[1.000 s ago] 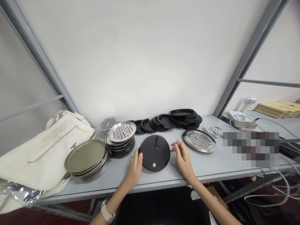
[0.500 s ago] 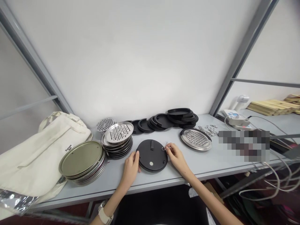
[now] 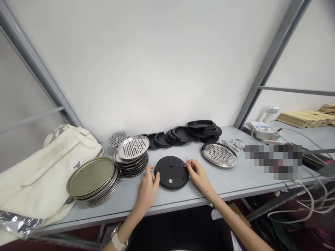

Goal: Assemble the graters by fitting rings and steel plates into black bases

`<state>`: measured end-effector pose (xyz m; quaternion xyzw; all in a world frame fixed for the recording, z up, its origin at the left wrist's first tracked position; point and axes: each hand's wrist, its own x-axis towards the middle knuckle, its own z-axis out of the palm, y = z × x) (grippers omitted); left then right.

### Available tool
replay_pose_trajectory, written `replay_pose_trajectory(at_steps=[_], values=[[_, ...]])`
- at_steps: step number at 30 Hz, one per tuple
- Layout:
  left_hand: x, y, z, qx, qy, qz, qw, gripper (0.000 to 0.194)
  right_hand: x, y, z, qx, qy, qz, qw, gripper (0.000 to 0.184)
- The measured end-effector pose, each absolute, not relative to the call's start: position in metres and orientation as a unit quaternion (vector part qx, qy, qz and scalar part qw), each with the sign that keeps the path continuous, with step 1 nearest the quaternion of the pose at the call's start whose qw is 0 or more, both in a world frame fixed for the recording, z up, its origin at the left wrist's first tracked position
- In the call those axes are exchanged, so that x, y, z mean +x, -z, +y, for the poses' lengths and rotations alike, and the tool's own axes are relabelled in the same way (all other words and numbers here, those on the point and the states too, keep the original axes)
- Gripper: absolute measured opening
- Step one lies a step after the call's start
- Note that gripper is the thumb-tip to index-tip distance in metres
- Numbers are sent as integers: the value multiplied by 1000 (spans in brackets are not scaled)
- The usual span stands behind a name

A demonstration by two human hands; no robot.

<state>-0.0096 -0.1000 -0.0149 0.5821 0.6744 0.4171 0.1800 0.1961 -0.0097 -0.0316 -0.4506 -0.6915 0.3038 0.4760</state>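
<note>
A round black disc (image 3: 172, 172) lies flat on the table in front of me. It has a short black tab near its top, a pale round spot and a small dark stud. At its left edge rests my left hand (image 3: 148, 186), with thumb and forefinger apart and not gripping the disc. My right hand (image 3: 198, 175) pinches a small metal wire clip (image 3: 184, 165) with a round loop, at the disc's upper right edge. Whether the clip passes through the disc there is too small to tell.
Olive-topped round plates (image 3: 91, 177) and perforated grater discs (image 3: 133, 147) are stacked on the left, beside a cream cloth bag (image 3: 52, 174). Black rings (image 3: 183, 134) lie along the wall. Rightward are a grater disc in a black rim (image 3: 220, 155) and loose wire clips (image 3: 234, 143).
My left hand has loosened from the disc's left edge, its forefinger lifting away. The disc and my right hand with the wire clip have shifted very slightly right.
</note>
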Motion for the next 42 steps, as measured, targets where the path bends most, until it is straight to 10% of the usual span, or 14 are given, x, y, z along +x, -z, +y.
replay_pose_trajectory(at_steps=[31,42], values=[[12,-8,10,631,-549,460,298,14,162,-1,43,-348,-245,-767,480,23],[9,-7,1,641,-520,518,223,15,164,3,46,-320,-434,-709,455,23]])
